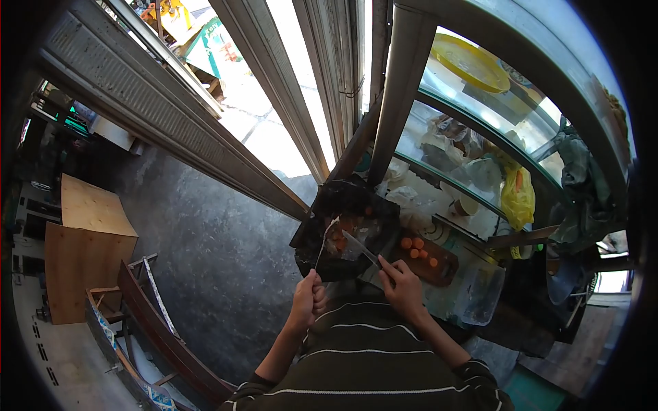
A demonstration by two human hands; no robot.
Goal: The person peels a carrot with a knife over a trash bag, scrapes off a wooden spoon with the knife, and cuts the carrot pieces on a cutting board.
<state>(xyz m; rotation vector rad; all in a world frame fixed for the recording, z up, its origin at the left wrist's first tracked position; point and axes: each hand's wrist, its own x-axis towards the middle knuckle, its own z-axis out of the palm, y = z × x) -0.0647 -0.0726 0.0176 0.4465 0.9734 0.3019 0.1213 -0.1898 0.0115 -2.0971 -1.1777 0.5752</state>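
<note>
My left hand [308, 300] is closed around the lower end of a thin, pale, stick-like strand [325, 241], which points up over a black plastic bag [319, 267]; its exact kind I cannot tell. In my right hand [401, 288] is a knife [362, 248], its blade slanting up and left toward the strand. Orange and pale scraps [340, 236] lie inside the bag beneath the blade. To the right of the knife, a brown cutting board [439, 268] carries several orange carrot pieces [414, 244].
A clear plastic tub [483, 294] stands right of the board. Behind it rises a glass-fronted cabinet holding bags, a cup [466, 205] and a yellow lid [471, 63]. Metal shutter posts [274, 82] stand ahead. Wooden boxes [92, 267] and a frame [164, 329] are at left.
</note>
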